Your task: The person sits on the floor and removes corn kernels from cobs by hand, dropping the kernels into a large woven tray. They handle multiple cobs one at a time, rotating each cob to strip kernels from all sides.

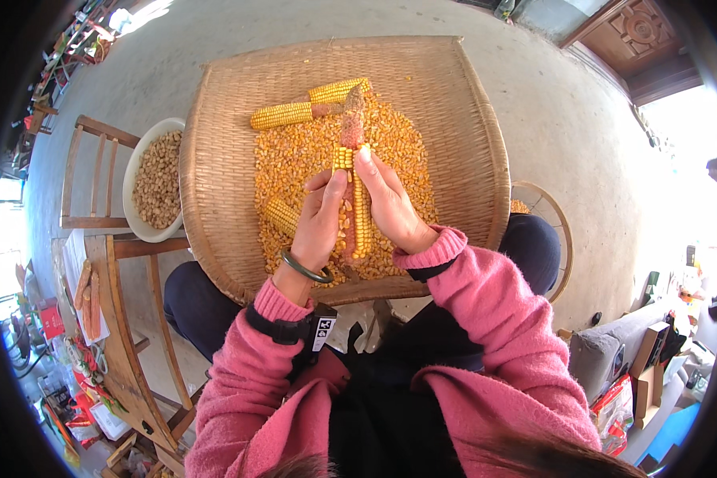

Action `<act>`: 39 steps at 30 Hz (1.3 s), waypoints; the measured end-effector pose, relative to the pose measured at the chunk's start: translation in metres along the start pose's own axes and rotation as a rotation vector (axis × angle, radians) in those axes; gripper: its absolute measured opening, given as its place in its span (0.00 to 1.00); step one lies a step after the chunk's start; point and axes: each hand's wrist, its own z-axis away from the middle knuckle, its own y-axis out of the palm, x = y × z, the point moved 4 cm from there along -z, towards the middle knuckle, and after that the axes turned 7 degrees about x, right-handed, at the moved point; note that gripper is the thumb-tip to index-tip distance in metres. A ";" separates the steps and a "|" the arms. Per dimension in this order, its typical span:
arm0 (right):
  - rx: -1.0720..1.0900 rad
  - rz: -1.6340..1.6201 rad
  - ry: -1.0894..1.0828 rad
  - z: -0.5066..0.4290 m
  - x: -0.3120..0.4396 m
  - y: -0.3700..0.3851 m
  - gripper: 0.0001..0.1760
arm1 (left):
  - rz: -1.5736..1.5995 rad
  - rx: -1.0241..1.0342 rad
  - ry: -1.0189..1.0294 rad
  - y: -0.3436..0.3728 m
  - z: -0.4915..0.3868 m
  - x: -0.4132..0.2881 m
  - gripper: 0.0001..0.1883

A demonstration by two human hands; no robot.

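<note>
A partly shelled corn cob (352, 131) points away from me between my two hands. Its far end is bare and reddish, while rows of yellow kernels remain along the right side and around the middle. My left hand (318, 218) grips it from the left, thumb pressed on the cob. From the right, my right hand (394, 206) holds it with the thumb on the kernels near the middle. Beneath lies a spread of loose corn kernels (394, 137) in a woven winnowing basket (454, 119). Two partly shelled cobs (282, 115) lie beyond my hands, and another cob (282, 216) is partly hidden behind my left hand.
The basket rests over my knees. At its left, a white basin (132, 206) of light-brown pieces stands by a wooden chair (71, 173). Bare cobs (89, 299) lie on paper on a wooden surface (110, 287). A round rim (567, 239) shows beyond my right knee.
</note>
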 end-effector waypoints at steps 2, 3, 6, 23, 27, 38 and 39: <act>0.025 -0.020 -0.036 0.000 0.001 0.000 0.22 | 0.038 0.049 0.006 0.001 -0.001 0.000 0.20; 0.040 -0.035 -0.069 0.000 0.002 0.001 0.22 | 0.066 0.061 0.027 0.000 -0.002 -0.001 0.20; 0.052 0.138 -0.142 0.000 0.001 0.005 0.21 | 0.183 -0.110 0.032 -0.005 -0.009 0.006 0.20; 0.042 0.093 -0.127 0.003 -0.006 0.009 0.22 | -0.126 -0.073 0.122 -0.010 -0.012 0.009 0.26; 0.018 0.035 -0.081 0.003 -0.013 0.009 0.22 | -0.222 -0.019 0.120 -0.016 -0.014 0.014 0.26; 0.035 -0.018 -0.008 -0.004 -0.009 -0.003 0.28 | 0.109 0.007 0.016 0.005 -0.005 -0.004 0.25; 0.016 0.001 -0.019 -0.002 -0.011 -0.001 0.28 | 0.140 -0.037 -0.019 0.003 -0.007 -0.002 0.26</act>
